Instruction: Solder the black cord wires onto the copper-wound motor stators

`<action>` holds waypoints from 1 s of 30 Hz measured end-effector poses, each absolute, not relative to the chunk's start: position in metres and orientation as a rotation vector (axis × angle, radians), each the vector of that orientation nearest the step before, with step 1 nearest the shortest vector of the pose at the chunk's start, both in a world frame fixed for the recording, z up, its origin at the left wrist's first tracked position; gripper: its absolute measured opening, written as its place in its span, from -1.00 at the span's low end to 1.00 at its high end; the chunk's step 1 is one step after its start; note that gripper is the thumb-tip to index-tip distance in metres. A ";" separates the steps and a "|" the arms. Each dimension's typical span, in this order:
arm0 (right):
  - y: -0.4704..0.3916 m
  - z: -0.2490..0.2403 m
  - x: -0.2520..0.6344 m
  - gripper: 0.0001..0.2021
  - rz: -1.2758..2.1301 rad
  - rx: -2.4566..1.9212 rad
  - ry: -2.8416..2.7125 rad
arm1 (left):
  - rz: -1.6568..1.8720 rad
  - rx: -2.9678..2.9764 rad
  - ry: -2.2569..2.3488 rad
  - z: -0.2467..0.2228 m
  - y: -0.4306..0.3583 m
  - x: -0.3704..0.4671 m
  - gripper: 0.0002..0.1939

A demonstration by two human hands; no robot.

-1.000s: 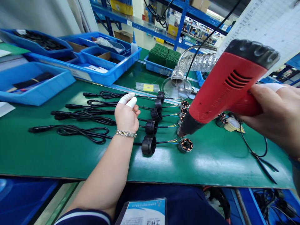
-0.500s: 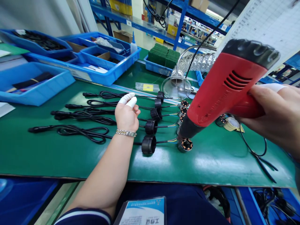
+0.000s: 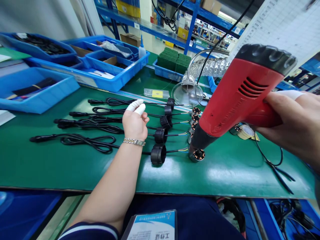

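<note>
My right hand (image 3: pixel 287 116) grips the handle of a red and black heat gun (image 3: pixel 237 93). Its dark nozzle points down at the nearest motor stator (image 3: pixel 197 155), a metal ring with copper windings, and hides part of it. Thin coloured wires (image 3: pixel 183 150) run from that stator to a black cable with a black round cap (image 3: pixel 158 154). My left hand (image 3: pixel 136 120), with white covers on two fingers, rests over the cables (image 3: pixel 107 127), its fingers curled in and nothing visible in them. Several more stators (image 3: pixel 196 111) stand in a row behind, wired to similar caps.
Blue parts bins (image 3: pixel 115 80) fill the back left. A blue tray of green boards (image 3: pixel 172 61) and a clear funnel-like hood (image 3: pixel 187 95) on a foil duct are at the back. A tape roll (image 3: pixel 247 132) and black tweezers-like tool (image 3: pixel 283 178) lie at right.
The heat gun's nozzle has tilted or dropped very slightly over the nearest stator. My left hand stays in place, and the rest of the view shifts only a little.
</note>
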State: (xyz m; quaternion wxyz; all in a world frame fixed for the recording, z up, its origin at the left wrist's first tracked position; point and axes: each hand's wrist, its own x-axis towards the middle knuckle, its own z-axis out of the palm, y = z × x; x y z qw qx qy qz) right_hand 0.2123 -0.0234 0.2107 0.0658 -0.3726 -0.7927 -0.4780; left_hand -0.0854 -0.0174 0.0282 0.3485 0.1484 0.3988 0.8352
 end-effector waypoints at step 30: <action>0.027 0.198 0.187 -0.54 -1.645 -1.093 -2.176 | 2.132 0.397 1.024 0.034 -0.024 -0.080 -0.75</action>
